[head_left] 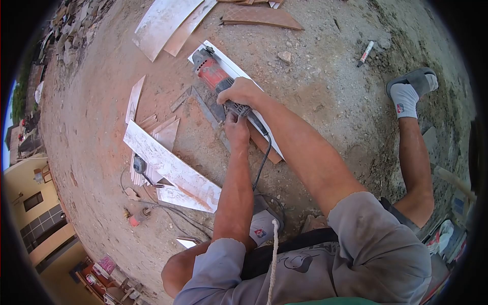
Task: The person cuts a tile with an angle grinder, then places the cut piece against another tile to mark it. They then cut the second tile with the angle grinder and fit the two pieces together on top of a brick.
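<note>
My right hand is wrapped around the body of a red and black angle grinder. My left hand is closed at the grinder's rear end, near where the cord comes out; its fingertips are partly hidden. The grinder's head rests over the far end of a long white tile strip, and its disc is hard to make out. Just left of the hands, a metal carpenter's square lies on the ground.
Cut tile pieces lie to the left, with larger tiles and a brown tile piece farther off. A marker is on the dirt at right. Cables run near my foot, close to a red tool.
</note>
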### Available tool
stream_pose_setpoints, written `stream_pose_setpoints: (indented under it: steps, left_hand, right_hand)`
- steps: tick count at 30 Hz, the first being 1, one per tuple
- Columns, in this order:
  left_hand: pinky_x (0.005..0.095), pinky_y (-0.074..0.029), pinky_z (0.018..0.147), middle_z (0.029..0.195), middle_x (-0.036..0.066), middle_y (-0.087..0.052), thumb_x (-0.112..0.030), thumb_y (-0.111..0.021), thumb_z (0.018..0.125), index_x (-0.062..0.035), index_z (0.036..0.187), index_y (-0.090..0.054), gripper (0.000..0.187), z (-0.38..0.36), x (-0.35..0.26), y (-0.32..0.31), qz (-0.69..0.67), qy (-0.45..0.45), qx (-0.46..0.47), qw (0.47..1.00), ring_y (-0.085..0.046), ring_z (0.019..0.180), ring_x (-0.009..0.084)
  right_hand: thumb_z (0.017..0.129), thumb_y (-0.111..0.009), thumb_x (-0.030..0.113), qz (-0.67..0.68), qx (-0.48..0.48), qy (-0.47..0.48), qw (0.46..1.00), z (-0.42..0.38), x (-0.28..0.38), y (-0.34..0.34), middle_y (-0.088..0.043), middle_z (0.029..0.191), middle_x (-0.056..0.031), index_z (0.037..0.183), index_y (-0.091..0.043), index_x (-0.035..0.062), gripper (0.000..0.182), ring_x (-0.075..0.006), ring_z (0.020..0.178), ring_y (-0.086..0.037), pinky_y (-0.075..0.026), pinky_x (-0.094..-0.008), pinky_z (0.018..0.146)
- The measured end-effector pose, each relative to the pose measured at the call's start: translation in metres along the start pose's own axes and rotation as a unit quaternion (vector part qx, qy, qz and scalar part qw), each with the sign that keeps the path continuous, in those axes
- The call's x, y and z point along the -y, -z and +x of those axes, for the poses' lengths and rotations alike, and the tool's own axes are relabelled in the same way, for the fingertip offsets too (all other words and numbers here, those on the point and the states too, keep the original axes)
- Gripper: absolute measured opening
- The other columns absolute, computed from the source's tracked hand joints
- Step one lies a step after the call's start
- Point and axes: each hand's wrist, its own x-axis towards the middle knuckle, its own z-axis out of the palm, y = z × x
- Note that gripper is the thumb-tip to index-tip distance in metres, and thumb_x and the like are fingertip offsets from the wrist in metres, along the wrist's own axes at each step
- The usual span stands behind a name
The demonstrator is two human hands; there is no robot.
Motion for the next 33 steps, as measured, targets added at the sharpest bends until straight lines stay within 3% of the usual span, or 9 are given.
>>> stream_pose_setpoints:
  steps: [19,21,33]
  left_hand:
    - [0.0273,-0.045,0.076,0.092,0.004,-0.068,-0.015,-0.064,0.091,0.0018,0.098,-0.065,0.018,0.004,0.014,-0.001,0.023,-0.023,-0.036,0.999,-0.058,0.083,0.0110]
    - [0.0273,-0.045,0.075,0.090,0.004,-0.067,-0.015,-0.063,0.091,0.0017,0.096,-0.064,0.017,0.003,0.016,-0.001,0.019,-0.021,-0.037,0.999,-0.058,0.082,0.0107]
    - [0.0261,-0.044,0.071,0.085,0.002,-0.065,-0.009,-0.063,0.089,0.0009,0.090,-0.064,0.010,0.003,0.018,0.003,-0.010,-0.037,-0.026,0.999,-0.056,0.077,0.0092]
  right_hand:
    - [0.054,-0.080,0.038,-0.007,-0.001,-0.005,1.000,-0.008,-0.002,0.003,-0.069,0.090,-0.0256,0.090,-0.068,-0.0150,0.065,-0.0289,0.079,-0.069,-0.053,-0.0343,0.072]
    - [0.053,-0.079,0.046,-0.021,0.025,-0.024,0.999,-0.007,-0.003,0.004,-0.068,0.104,-0.0282,0.099,-0.069,-0.0096,0.073,-0.0348,0.097,-0.068,-0.053,-0.0350,0.085]
    - [0.053,-0.079,0.045,-0.003,0.032,-0.025,0.999,-0.011,-0.008,0.003,-0.068,0.104,-0.0284,0.100,-0.069,-0.0110,0.074,-0.0346,0.097,-0.068,-0.053,-0.0343,0.085]
